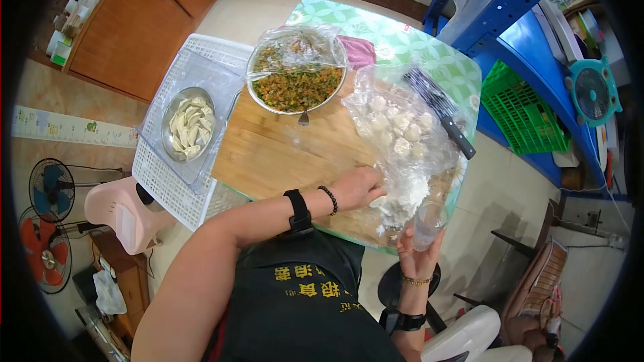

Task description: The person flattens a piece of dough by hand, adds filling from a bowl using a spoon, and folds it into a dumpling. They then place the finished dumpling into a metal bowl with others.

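Note:
My left hand [354, 189] reaches across the wooden board [275, 151] with its fingers curled together. Its fingertips meet the edge of a white flour pile [406, 200] and a clear plastic sheet; what they grip, if anything, is hidden. At the board's near right corner, my right hand [417, 255] is wrapped round a clear drinking glass [429, 222]. Beyond the flour, several floured dough pieces [401, 137] lie under the plastic sheet [365, 97]. A knife with a black handle [457, 137] rests to their right, its patterned blade pointing away.
A bowl of chopped filling [295, 87], partly covered with plastic wrap, stands at the board's far edge. To the left, a metal plate of dumplings [191, 124] sits on a white basket [157, 177]. A pink stool [127, 214], blue shelving [530, 53] and a green crate [520, 110] surround the table.

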### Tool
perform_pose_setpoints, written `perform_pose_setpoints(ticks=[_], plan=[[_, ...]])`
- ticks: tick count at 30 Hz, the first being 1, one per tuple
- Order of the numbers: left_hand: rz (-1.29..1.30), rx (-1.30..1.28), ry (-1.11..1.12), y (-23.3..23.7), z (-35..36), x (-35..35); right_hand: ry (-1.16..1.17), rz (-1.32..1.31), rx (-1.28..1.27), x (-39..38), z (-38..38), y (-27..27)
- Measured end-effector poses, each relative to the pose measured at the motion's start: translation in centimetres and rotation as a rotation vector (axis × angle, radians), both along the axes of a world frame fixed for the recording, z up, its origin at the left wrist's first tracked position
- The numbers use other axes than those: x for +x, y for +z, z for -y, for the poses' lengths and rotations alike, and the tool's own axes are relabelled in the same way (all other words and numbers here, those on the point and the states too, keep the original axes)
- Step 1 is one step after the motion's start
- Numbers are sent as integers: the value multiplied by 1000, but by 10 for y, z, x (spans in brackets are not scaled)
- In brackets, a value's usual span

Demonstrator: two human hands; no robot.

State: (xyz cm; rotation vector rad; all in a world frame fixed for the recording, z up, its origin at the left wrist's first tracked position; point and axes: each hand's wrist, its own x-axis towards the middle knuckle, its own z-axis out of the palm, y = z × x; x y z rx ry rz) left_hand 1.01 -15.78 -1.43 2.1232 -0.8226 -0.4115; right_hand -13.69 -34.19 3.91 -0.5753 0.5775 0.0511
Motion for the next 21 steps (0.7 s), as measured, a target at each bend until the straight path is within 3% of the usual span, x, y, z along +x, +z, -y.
perform_pose_setpoints(ticks=[2,5,8,11,13,15,16,19,21], plan=[[-62,114,40,17,-3,-1,26,201,82,-8,1,-3],[176,50,-12,16,-1,-16,96,272,-2,-15,5,-5],[138,194,-91,12,4,-23,184,320,-59,-16,7,-3],[85,179,-127,-1,-3,-27,168,293,-134,-24,5,-6],[120,169,-40,7,-17,-27,209,323,-36,-25,3,-12],[-105,16,11,11,-27,-24,247,316,-50,-27,-2,-14],[-92,-100,113,0,-33,-26,247,318,-52,-28,-5,-16],[-272,49,150,-8,-49,-8,236,237,-80,-35,-10,-22],[-254,-1,248,-3,-50,-6,291,290,-68,-30,-15,-21]])
